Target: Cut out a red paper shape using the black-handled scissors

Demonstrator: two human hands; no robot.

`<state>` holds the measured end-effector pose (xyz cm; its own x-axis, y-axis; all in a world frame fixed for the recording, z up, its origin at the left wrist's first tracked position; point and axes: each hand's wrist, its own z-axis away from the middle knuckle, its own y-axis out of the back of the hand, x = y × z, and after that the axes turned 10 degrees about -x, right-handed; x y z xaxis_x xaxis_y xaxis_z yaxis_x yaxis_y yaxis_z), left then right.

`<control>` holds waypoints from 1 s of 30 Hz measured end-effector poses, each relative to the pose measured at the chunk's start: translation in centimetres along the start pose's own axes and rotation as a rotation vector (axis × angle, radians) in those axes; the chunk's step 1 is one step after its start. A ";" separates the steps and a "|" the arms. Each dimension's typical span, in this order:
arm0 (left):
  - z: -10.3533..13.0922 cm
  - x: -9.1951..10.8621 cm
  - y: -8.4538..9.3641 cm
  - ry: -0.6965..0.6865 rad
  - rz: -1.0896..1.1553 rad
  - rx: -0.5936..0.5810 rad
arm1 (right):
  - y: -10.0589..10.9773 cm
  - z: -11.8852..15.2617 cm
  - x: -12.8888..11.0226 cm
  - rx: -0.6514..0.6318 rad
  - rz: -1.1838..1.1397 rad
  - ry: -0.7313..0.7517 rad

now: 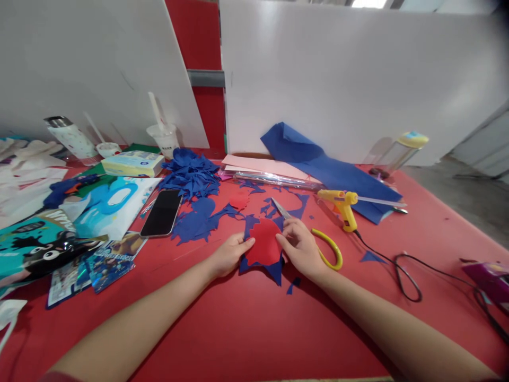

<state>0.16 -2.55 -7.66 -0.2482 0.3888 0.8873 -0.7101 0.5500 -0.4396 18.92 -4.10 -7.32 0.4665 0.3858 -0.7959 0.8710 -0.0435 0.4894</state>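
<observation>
Both hands are pressing on a red felt piece (pixel 264 242) lying over a blue felt scrap (pixel 274 269) on the red table (pixel 246 318). Left hand (pixel 227 255) is resting its fingertips on the piece's left edge, fingers close together and flat rather than pinching. Right hand (pixel 301 245) is touching the right edge with its fingertips while also holding scissors (pixel 283 210); the yellow handle loop (pixel 330 249) is sticking out to the right of the palm and the blades are pointing up and left, away from the person. Whether the blades are parted, I cannot tell.

Red piece is sitting near the table's middle, its long axis running roughly toward and away from the person, with blue points poking out below and to the upper left. Blue offcuts (pixel 199 220) are lying scattered just behind it, and a pile of blue shapes (pixel 191 172) is sitting farther back. A phone (pixel 161 213) is lying to the left, a yellow glue gun (pixel 342 204) to the right with its black cord (pixel 401 270) trailing off, and a folded blue sheet (pixel 330 170) is lying at the back.
</observation>
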 end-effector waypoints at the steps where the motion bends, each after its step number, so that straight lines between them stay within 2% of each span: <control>1: 0.0 0.1 0.0 0.000 -0.016 0.005 | 0.0 0.0 -0.1 0.000 0.003 0.005; 9: 0.0 0.5 -0.2 0.000 -0.111 0.003 | 0.0 0.3 0.1 -0.004 -0.073 -0.006; 18: -0.3 0.0 -0.1 -0.032 -0.063 -0.028 | 0.1 0.2 0.2 -0.012 -0.120 -0.048; 23: -0.4 0.0 -0.2 -0.050 -0.052 0.006 | 0.2 0.2 0.1 -0.016 -0.178 -0.091; 27: -0.4 0.1 -0.6 -0.063 0.020 0.039 | 0.2 0.1 0.2 0.007 -0.290 -0.154; 30: -0.4 0.4 -1.3 0.000 0.143 0.077 | 0.2 -0.1 0.4 0.041 -0.331 -0.170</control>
<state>1.24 -2.77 -6.76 -0.3506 0.4587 0.8165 -0.7158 0.4309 -0.5494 19.22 -3.87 -7.49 0.1745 0.2267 -0.9582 0.9828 0.0194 0.1836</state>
